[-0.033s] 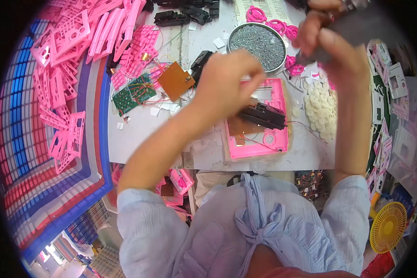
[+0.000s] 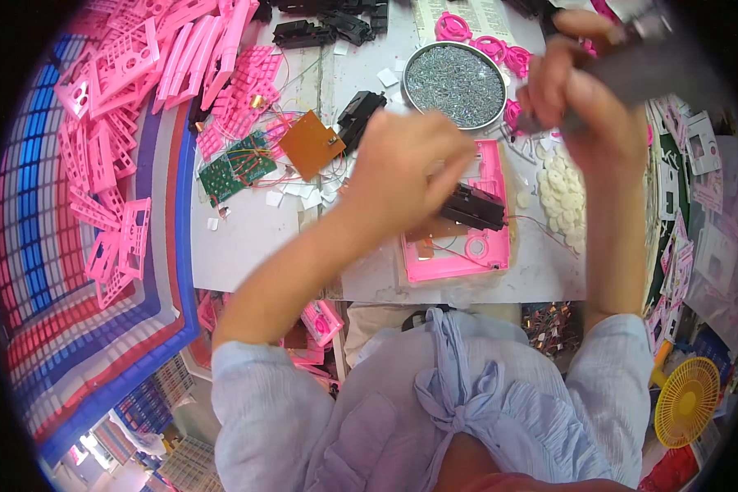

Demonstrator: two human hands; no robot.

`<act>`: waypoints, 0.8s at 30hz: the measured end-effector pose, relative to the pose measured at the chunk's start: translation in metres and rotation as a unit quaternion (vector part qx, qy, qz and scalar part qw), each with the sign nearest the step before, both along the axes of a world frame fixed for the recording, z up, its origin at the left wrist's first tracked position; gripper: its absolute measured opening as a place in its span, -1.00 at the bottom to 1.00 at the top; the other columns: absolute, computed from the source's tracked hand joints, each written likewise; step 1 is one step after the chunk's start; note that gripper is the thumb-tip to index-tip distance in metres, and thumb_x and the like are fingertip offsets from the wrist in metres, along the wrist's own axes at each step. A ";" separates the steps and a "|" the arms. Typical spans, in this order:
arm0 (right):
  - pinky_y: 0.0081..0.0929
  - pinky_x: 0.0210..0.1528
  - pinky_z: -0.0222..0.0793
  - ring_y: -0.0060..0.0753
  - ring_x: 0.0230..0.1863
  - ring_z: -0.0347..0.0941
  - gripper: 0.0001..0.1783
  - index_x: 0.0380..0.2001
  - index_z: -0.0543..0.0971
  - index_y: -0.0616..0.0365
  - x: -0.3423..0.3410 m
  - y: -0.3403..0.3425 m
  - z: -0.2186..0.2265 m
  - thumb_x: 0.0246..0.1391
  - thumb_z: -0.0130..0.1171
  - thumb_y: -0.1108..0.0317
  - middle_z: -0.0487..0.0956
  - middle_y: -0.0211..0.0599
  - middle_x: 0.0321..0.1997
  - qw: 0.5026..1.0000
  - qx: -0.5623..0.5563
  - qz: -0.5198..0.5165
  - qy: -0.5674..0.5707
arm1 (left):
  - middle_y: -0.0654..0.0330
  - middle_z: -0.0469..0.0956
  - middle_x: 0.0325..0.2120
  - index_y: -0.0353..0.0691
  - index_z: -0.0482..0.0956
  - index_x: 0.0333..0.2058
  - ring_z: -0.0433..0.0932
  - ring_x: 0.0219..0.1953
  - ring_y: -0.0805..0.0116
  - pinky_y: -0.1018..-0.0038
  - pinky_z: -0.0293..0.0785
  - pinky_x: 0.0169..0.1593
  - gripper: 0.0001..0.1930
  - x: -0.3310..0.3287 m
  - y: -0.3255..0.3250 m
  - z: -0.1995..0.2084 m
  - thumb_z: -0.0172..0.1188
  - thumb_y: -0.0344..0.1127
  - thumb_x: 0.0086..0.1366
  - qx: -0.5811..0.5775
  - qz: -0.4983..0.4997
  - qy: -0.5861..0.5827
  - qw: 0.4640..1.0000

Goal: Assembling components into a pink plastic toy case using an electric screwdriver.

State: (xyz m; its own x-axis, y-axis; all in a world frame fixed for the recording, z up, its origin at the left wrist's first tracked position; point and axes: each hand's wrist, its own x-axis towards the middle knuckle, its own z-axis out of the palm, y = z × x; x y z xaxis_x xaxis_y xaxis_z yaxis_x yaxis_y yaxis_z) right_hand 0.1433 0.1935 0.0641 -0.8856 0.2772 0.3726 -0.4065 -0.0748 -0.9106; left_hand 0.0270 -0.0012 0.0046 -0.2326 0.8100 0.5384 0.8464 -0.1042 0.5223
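My left hand hovers over the upper left part of a pink plastic housing, its thumb and fingers pressed together; whatever lies between them is hidden. Under and beside these fingers a black mechanism block sits in the housing, partly covered by the hand. A brown board and thin wires show inside the housing too. At the upper right, my right hand is wrapped round a dark grey power screwdriver, blurred, its narrow end pointing left toward some pink rings.
A round tin of small screws stands beyond the housing, with white discs to its right. Left lie a green circuit board, an orange-brown board and heaped pink parts. A yellow fan stands at lower right.
My left hand has moved slightly down and right, covering more of the black block. My right hand has shifted a little left with the power screwdriver.
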 end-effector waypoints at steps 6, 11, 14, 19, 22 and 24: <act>-0.59 -0.58 0.17 -0.62 -0.63 0.24 -0.51 0.18 0.31 -0.02 0.027 -0.063 0.009 0.27 0.21 0.16 0.35 -0.61 -0.68 0.988 -0.066 0.065 0.127 | 0.31 0.66 -0.34 -0.12 0.69 -0.29 0.52 -0.41 0.40 0.36 0.18 -0.22 -0.79 0.040 -0.033 -0.009 0.39 -0.45 0.04 0.048 0.019 -0.049 0.997; -0.54 -0.59 0.22 -0.57 -0.63 0.25 -0.60 0.01 0.34 -0.01 0.032 -0.075 0.013 0.24 0.27 0.18 0.34 -0.56 -0.68 0.994 -0.041 0.038 0.097 | 0.36 0.62 -0.32 -0.08 0.67 -0.31 0.53 -0.34 0.42 0.31 0.15 -0.09 -0.77 0.044 -0.038 -0.014 0.44 -0.38 0.00 0.049 0.026 -0.069 0.996; -0.53 -0.59 0.24 -0.55 -0.63 0.26 -0.60 -0.03 0.34 0.00 0.031 -0.081 0.008 0.22 0.30 0.19 0.33 -0.54 -0.68 0.994 -0.050 0.024 0.094 | 0.35 0.61 -0.32 -0.07 0.65 -0.34 0.53 -0.35 0.41 0.30 0.15 -0.09 -0.77 0.043 -0.039 -0.015 0.46 -0.36 -0.02 0.063 0.028 -0.053 0.996; -0.50 -0.56 0.27 -0.54 -0.62 0.24 -0.59 -0.03 0.35 0.01 0.028 -0.076 0.001 0.21 0.30 0.19 0.32 -0.52 -0.65 0.992 -0.040 0.043 0.109 | 0.35 0.59 -0.33 -0.06 0.61 -0.23 0.50 -0.33 0.35 0.27 0.11 -0.13 -0.65 0.037 -0.041 -0.014 0.49 -0.26 -0.02 0.033 0.048 -0.011 0.998; -0.49 -0.54 0.27 -0.54 -0.60 0.22 -0.60 -0.02 0.35 0.02 0.027 -0.071 -0.003 0.22 0.28 0.19 0.31 -0.51 -0.63 0.995 -0.033 0.004 0.098 | 0.36 0.57 -0.26 -0.02 0.57 -0.11 0.48 -0.23 0.34 0.22 0.07 -0.09 -0.53 0.034 -0.045 -0.014 0.49 -0.12 -0.02 -0.046 0.080 -0.014 0.996; -0.47 -0.52 0.29 -0.54 -0.59 0.23 -0.62 -0.02 0.34 0.06 0.024 -0.069 -0.010 0.22 0.26 0.22 0.32 -0.48 -0.61 0.995 -0.027 0.004 0.100 | 0.36 0.55 -0.22 0.00 0.55 -0.06 0.47 -0.19 0.33 0.20 0.05 -0.08 -0.46 0.033 -0.046 -0.028 0.49 -0.04 -0.03 -0.096 0.052 0.022 0.994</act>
